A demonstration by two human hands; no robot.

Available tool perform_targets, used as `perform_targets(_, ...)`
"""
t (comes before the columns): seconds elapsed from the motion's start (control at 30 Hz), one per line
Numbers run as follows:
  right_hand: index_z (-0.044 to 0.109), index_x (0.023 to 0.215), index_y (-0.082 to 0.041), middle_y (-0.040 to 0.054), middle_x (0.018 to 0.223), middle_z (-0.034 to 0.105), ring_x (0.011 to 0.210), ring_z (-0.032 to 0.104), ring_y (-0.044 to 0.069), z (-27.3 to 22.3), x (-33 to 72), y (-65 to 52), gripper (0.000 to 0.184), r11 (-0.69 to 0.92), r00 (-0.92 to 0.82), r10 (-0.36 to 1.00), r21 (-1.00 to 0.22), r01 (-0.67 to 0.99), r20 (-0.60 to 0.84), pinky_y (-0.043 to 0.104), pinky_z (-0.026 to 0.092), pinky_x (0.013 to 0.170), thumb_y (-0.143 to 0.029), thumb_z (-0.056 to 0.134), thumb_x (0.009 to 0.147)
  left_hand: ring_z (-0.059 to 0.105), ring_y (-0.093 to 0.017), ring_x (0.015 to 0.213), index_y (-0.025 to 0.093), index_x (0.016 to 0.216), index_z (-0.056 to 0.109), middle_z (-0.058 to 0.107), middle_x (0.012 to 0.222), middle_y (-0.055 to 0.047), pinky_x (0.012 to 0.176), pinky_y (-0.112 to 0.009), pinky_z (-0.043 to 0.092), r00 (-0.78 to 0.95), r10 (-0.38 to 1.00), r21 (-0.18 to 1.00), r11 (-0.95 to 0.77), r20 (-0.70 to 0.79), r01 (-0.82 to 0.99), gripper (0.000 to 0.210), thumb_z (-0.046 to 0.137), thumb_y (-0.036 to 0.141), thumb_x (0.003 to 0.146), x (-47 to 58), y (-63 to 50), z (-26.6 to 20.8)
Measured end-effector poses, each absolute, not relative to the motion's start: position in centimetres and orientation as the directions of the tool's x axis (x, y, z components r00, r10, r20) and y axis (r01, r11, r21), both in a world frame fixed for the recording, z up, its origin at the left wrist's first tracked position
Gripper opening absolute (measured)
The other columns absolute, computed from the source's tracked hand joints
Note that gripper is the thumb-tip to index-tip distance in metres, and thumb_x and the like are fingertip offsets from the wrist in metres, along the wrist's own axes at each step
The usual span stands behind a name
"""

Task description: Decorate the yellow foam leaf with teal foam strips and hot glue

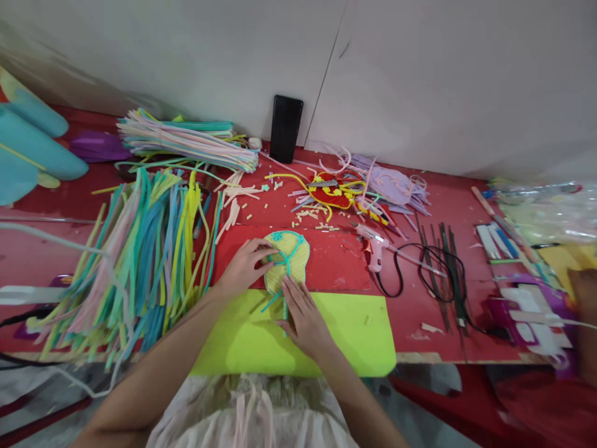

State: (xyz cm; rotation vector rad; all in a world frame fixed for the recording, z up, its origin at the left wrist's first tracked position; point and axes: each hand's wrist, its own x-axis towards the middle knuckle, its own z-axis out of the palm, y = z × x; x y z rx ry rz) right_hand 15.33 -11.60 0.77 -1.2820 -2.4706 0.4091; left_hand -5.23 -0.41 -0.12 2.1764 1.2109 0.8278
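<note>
A yellow rounded piece [298, 256] with a ribbed surface and a teal edge lies in front of me. Teal pipe cleaners [288, 266] cross it and run down past its lower edge, and a small teal flower [277, 236] sits near its top. My left hand [245, 266] is at the left side, thumb and fingers pinched around a teal pipe cleaner. With fingers stretched out and flat, my right hand [305, 320] rests on the lower edge and the teal stem, thumb apart. Its fingertips hide part of the stem.
Under the work lie a lime-green mat [345, 336] and a red board [336, 258]. Pipe cleaner bundles [153, 249] fill the left. A pink glue gun [374, 249] with its black cord lies right. A black phone [285, 129] leans on the wall. Another person's arm [585, 311] shows far right.
</note>
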Motion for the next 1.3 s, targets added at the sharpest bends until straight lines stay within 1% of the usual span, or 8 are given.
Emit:
perform_targets(0.17, 0.014, 0.148, -0.007, 0.0155, 0.152, 0.027, 0.144, 0.016, 0.024, 1.01, 15.45, -11.27, 0.069, 0.588, -0.587, 0.802, -0.327, 0.74, 0.112, 0.049, 0.027, 0.115, -0.04, 0.041, 0.094, 0.053, -0.02, 0.105, 0.028, 0.113, 0.064, 0.056, 0.112, -0.005, 0.094, -0.042, 0.045, 0.431, 0.866, 0.669, -0.479, 0.254, 0.568, 0.027, 0.057, 0.03, 0.087, -5.3, -0.37, 0.05)
perform_targets(0.27, 0.017, 0.148, -0.007, 0.0158, 0.151, 0.028, 0.143, 0.017, 0.024, 1.07, 15.56, -11.1, 0.068, 0.597, -0.594, 0.796, -0.304, 0.743, 0.112, 0.049, 0.027, 0.115, -0.04, 0.042, 0.094, 0.053, -0.02, 0.104, 0.028, 0.114, 0.063, 0.056, 0.112, -0.005, 0.095, -0.042, 0.045, 0.429, 0.867, 0.668, -0.478, 0.254, 0.57, 0.027, 0.057, 0.03, 0.087, -5.34, -0.36, -0.04)
perform_targets(0.4, 0.016, 0.148, -0.007, 0.0159, 0.151, 0.029, 0.143, 0.02, 0.024, 1.02, 15.6, -11.08, 0.067, 0.607, -0.599, 0.791, -0.274, 0.745, 0.125, 0.049, 0.027, 0.114, -0.041, 0.04, 0.094, 0.053, -0.02, 0.105, 0.028, 0.115, 0.063, 0.056, 0.112, -0.005, 0.096, -0.043, 0.045, 0.437, 0.863, 0.664, -0.483, 0.252, 0.571, 0.028, 0.057, 0.03, 0.087, -5.35, -0.36, -0.18)
perform_targets(0.63, 0.016, 0.147, -0.007, 0.0149, 0.152, 0.026, 0.142, 0.02, 0.025, 1.3, 15.63, -11.04, 0.07, 0.616, -0.614, 0.785, -0.226, 0.755, 0.087, 0.049, 0.026, 0.112, -0.046, 0.038, 0.094, 0.054, -0.02, 0.107, 0.027, 0.115, 0.062, 0.057, 0.113, -0.005, 0.099, -0.043, 0.041, 0.446, 0.862, 0.658, -0.482, 0.24, 0.578, 0.028, 0.055, 0.028, 0.088, -5.35, -0.36, 0.24)
perform_targets(0.8, 0.016, 0.147, -0.007, 0.0162, 0.151, 0.029, 0.141, 0.024, 0.024, 1.5, 15.68, -10.93, 0.07, 0.623, -0.615, 0.781, -0.212, 0.753, 0.108, 0.049, 0.027, 0.11, -0.046, 0.039, 0.093, 0.053, -0.019, 0.107, 0.028, 0.113, 0.064, 0.057, 0.111, -0.005, 0.098, -0.042, 0.043, 0.422, 0.873, 0.726, -0.452, 0.243, 0.517, 0.028, 0.046, 0.021, 0.092, -5.41, -0.27, 0.14)
perform_targets(0.93, 0.017, 0.147, -0.008, 0.0161, 0.151, 0.029, 0.141, 0.025, 0.024, 1.55, 15.72, -10.9, 0.07, 0.622, -0.614, 0.781, -0.209, 0.754, 0.11, 0.048, 0.027, 0.109, -0.047, 0.039, 0.093, 0.053, -0.019, 0.107, 0.027, 0.112, 0.064, 0.058, 0.111, -0.005, 0.096, -0.041, 0.045, 0.391, 0.888, 0.756, -0.425, 0.242, 0.498, 0.028, 0.046, 0.021, 0.092, -5.46, -0.2, -0.13)
perform_targets(1.17, 0.018, 0.147, -0.007, 0.0159, 0.151, 0.029, 0.141, 0.025, 0.024, 1.5, 15.75, -10.89, 0.071, 0.62, -0.615, 0.783, -0.212, 0.756, 0.099, 0.048, 0.025, 0.11, -0.051, 0.036, 0.093, 0.053, -0.019, 0.106, 0.027, 0.112, 0.065, 0.058, 0.11, -0.005, 0.096, -0.04, 0.045, 0.394, 0.88, 0.737, -0.447, 0.263, 0.507, 0.026, 0.049, 0.023, 0.091, -5.5, -0.28, -0.31)
perform_targets(1.3, 0.02, 0.146, -0.007, 0.0158, 0.151, 0.029, 0.141, 0.025, 0.024, 1.48, 15.62, -10.92, 0.07, 0.619, -0.613, 0.783, -0.212, 0.756, 0.102, 0.048, 0.025, 0.11, -0.05, 0.035, 0.094, 0.053, -0.018, 0.106, 0.026, 0.113, 0.064, 0.058, 0.11, -0.004, 0.097, -0.04, 0.043, 0.405, 0.87, 0.716, -0.471, 0.28, 0.516, 0.027, 0.049, 0.021, 0.091, -5.43, -0.33, -0.22)
